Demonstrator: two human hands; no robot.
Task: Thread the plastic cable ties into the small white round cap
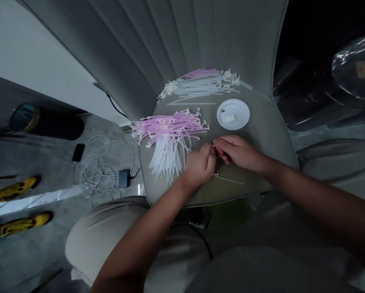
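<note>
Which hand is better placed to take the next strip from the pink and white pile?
Probably the left hand: it lies right beside the pile of thin pink and white plastic strips, while the right hand is farther away.

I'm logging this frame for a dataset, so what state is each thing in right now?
left hand: closed, pinching a small piece
right hand: fingers curled, meeting the left
pink strips: heaped loose on the seat
far strips: fanned out
white lid: lying flat
phone: on floor, screen dark

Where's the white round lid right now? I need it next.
In the head view, the white round lid lies on the grey seat, just beyond the right hand, right of the pink strips.
</note>
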